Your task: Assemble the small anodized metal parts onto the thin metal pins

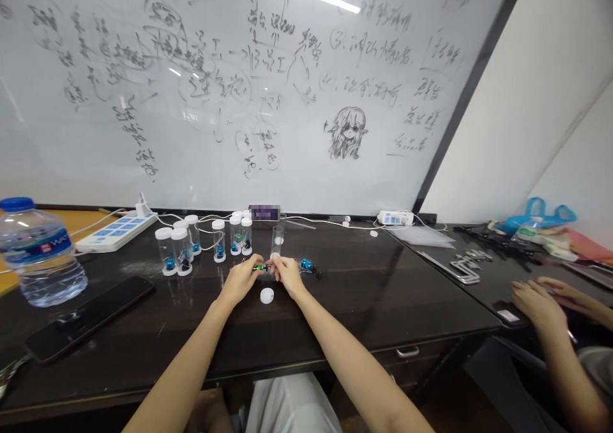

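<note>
My left hand (pixel 242 276) and my right hand (pixel 286 274) are close together over the dark table, fingers pinched. Between them is a small, thin green and black part (pixel 260 267), too small to make out exactly; the left fingers grip its green end and the right fingers its black end. A white round cap (pixel 267 296) lies just in front of my hands. Behind them stands a clear tube (pixel 277 238) without a lid. Small blue pieces (pixel 306 265) and black rings (pixel 318 274) lie to the right of my right hand.
Several capped clear tubes (pixel 219 241) with blue parts stand at left. A water bottle (pixel 41 251), a phone (pixel 90 315) and a power strip (pixel 119 230) are further left. At right, a co-worker's hands (pixel 541 299) are near metal hex keys (pixel 462 274).
</note>
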`<state>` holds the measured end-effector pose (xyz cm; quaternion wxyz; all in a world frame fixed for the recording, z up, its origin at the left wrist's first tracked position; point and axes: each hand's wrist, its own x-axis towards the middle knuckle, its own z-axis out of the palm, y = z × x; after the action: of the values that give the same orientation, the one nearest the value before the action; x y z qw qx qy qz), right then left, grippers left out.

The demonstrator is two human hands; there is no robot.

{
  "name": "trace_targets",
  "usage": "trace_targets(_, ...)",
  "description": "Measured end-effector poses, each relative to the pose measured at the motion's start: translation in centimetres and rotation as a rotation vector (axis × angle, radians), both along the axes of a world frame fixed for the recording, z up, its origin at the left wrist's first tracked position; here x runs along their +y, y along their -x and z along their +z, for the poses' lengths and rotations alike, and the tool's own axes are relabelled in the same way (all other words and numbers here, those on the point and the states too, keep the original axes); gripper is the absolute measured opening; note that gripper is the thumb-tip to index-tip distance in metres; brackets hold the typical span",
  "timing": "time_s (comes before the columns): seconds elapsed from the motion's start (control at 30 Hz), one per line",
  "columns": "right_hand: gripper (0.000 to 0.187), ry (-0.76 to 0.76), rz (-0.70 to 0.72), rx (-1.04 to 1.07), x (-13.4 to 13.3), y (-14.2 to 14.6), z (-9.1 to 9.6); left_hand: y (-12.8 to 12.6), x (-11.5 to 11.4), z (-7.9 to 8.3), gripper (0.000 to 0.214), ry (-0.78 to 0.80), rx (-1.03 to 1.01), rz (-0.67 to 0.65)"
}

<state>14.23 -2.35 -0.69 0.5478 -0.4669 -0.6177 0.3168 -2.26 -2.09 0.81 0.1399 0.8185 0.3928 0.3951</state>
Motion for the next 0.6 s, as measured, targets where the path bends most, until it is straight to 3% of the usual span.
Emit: trace_targets(0.6, 0.055, 0.011, 0.012, -0.029, -0.18, 0.06, 0.08, 0.05, -0.12, 0.04, 0.019, -0.003, 0.023, 0.0)
